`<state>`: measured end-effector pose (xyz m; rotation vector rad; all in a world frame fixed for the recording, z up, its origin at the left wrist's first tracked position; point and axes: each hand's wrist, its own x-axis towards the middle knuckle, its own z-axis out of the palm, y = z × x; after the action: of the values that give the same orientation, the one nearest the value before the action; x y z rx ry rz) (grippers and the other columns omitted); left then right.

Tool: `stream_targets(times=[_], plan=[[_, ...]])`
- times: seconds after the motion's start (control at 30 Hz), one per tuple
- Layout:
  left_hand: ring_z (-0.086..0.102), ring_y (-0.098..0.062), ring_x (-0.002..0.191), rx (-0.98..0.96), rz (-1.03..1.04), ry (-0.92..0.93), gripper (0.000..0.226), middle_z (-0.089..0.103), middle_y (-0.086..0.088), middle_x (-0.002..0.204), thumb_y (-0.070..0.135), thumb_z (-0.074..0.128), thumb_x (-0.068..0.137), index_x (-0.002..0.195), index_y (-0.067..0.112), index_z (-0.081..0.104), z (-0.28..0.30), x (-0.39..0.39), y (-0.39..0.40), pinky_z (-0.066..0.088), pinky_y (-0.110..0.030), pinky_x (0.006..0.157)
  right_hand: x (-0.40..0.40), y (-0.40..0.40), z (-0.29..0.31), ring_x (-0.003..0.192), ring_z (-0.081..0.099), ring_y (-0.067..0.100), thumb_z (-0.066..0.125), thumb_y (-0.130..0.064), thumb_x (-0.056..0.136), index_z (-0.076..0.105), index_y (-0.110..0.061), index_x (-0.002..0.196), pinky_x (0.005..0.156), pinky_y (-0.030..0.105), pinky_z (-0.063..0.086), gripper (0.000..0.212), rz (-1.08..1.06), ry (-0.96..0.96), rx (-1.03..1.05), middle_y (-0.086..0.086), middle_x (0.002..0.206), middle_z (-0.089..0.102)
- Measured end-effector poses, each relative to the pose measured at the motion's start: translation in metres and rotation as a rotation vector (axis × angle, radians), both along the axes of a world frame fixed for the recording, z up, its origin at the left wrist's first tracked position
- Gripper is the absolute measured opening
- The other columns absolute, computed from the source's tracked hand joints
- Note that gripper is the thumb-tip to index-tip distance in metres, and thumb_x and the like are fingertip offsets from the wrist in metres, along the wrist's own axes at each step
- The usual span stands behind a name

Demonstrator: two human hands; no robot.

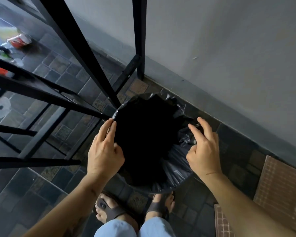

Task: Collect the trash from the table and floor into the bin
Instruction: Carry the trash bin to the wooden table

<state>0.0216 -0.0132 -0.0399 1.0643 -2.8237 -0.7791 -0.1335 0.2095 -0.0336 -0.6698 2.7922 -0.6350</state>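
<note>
- The bin (152, 187) stands on the tiled floor (41, 194) in the corner by the wall, directly ahead of the person's sandalled feet. It is lined with a black bag (176, 161), so loose waste can be dropped straight in.
- Left hand (104, 151): the thumb and the extended fingers (108, 129) appear pinched on the bag's left edge. The film runs up from the fingertips to a small peak. The likely purpose is to hold the mouth stretched open.
- Right hand (203, 149): the fingers (204, 127) are spread and slightly curled, apart from one another. They hover at the crumpled right side of the bag, which bunches just beneath the fingertips. Contact cannot be confirmed. No item is held.
- Judgement: this is a preparation step, seating the liner on the rim before any collection.
- Trash (19, 41): a red-and-white wrapper and other blurred items lie well beyond the left fingertips, seen through the black metal frame (79, 48) of the table. A pale bag-like item (0, 108) lies on the floor, far left of the left hand. None is in the bin as far as can be seen; its interior is too dark to read.
</note>
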Motion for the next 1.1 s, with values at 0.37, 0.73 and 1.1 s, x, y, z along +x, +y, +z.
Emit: stream_targets(times=[0.37,0.73,1.1], plan=[[0.056,-0.023,0.123,0.006,0.119,0.162,0.065,0.048,0.006,0.142,0.001,0.07,0.075,0.137,0.013,0.057,0.278,0.038,0.003,0.053,-0.04,0.091,0.001,0.007,0.278,0.127,0.052,0.024,0.052,0.015,0.08,0.058,-0.005,0.135,0.102,0.045,0.048,0.06,0.108,0.082,-0.227,0.002,0.143,0.048],[0.062,-0.022,0.113,-0.127,0.248,0.44,0.054,0.061,0.0,0.132,-0.002,0.067,0.075,0.128,0.009,0.065,0.472,0.142,0.014,0.045,-0.03,0.098,0.079,-0.018,0.463,0.115,0.059,0.025,0.052,0.015,0.079,0.066,-0.002,0.124,0.094,0.02,0.042,0.05,0.147,0.276,-0.382,0.007,0.127,0.062],[0.059,-0.016,0.113,-0.244,0.422,0.506,0.048,0.062,0.005,0.127,0.0,0.064,0.077,0.124,0.008,0.066,0.538,0.366,-0.005,0.042,-0.026,0.101,0.271,-0.077,0.525,0.116,0.058,0.018,0.051,0.009,0.081,0.066,-0.009,0.123,0.094,0.024,0.044,0.048,0.318,0.222,-0.497,-0.002,0.128,0.06]])
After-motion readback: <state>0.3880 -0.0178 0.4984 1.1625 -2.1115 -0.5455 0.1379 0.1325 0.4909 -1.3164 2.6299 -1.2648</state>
